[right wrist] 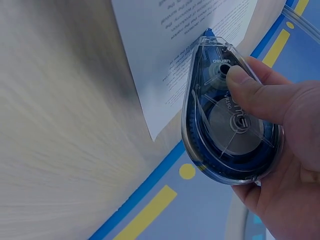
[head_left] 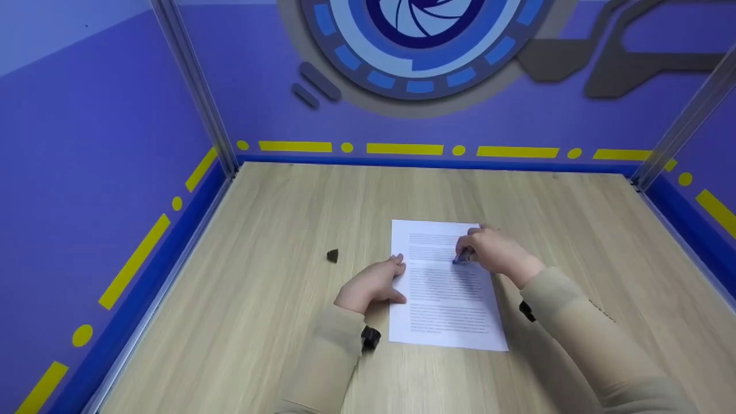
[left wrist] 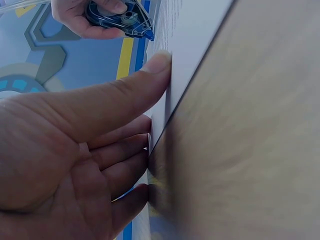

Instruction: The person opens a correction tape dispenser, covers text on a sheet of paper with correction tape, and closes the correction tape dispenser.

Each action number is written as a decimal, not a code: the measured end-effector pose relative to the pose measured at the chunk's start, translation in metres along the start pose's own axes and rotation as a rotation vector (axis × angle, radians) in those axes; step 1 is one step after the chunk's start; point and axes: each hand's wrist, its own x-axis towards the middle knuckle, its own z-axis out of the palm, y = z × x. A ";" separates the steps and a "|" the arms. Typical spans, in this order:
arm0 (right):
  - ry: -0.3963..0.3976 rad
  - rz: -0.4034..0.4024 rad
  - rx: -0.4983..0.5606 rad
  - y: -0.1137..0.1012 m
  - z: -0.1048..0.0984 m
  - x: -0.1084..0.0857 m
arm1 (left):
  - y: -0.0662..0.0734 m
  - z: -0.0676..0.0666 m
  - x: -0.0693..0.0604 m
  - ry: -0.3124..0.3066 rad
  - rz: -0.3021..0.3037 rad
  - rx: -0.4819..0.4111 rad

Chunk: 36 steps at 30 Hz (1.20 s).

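Head view: bright, even light
Paper [head_left: 445, 310]: soft shadows near the right hand [head_left: 495, 249]
Wrist views: dimmer, greyish
Tabletop [left wrist: 250, 150]: blurred in both wrist views
Clear tape case [right wrist: 232, 132]: fairly sharp, pale edge glints

Paper's print [head_left: 445, 290] too small, emblem [head_left: 425, 54] cropped

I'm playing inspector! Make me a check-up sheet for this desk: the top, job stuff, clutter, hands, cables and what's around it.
Surface: pale wood-grain table.
Job's things: printed sheet lying flat; clear-cased tape dispenser, its blue tip at the print.
Clutter: one small dark piece, left of the sheet, apart from it.
Left hand: touches the sheet's left edge.
Right hand: holds the tape dispenser, thumb on its case.
Cables: nothing seen.
Surroundings: purple-blue walls with yellow dashes and dots; metal posts in the corners.
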 end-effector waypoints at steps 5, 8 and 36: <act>0.018 -0.021 -0.010 0.001 0.000 -0.002 | 0.000 -0.001 0.000 -0.006 0.006 0.028; 0.012 -0.017 -0.010 0.002 -0.001 -0.002 | 0.001 -0.001 0.000 -0.009 0.005 0.027; 0.016 -0.017 -0.013 0.010 -0.004 -0.009 | 0.000 -0.002 -0.002 0.000 0.015 0.006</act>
